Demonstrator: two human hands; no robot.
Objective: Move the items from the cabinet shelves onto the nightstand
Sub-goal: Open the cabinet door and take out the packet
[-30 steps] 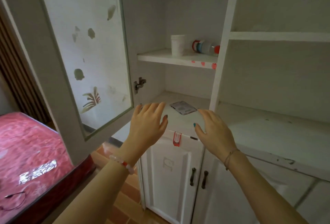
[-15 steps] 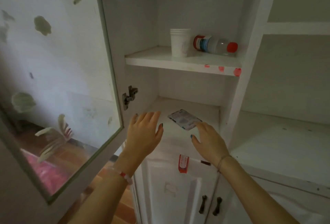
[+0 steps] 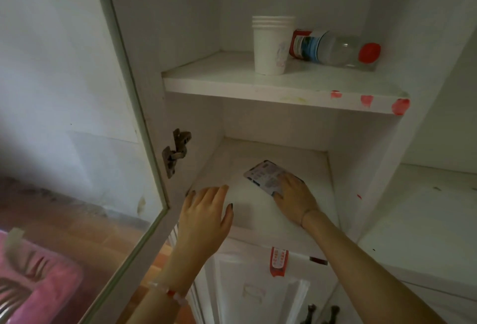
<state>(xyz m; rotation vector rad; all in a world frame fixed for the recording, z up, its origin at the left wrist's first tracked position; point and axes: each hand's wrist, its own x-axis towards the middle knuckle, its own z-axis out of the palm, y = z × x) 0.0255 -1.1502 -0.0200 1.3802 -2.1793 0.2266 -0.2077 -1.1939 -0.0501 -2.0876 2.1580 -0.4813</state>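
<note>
Your right hand point(image 3: 294, 200) is on it, fingers laid flat over the near right end of the flat white printed packet point(image 3: 263, 175), not curled round it yet. The packet lies mid lower cabinet shelf point(image 3: 296, 154), skewed to the front edge, its far corner pointing back-left. Your left hand point(image 3: 206, 210) hovers open by the front left corner, so the right is nearer.

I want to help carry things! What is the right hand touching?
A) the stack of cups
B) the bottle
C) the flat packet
C: the right hand rests on the flat packet on the lower shelf; the cups and bottle are on the shelf above.
</note>
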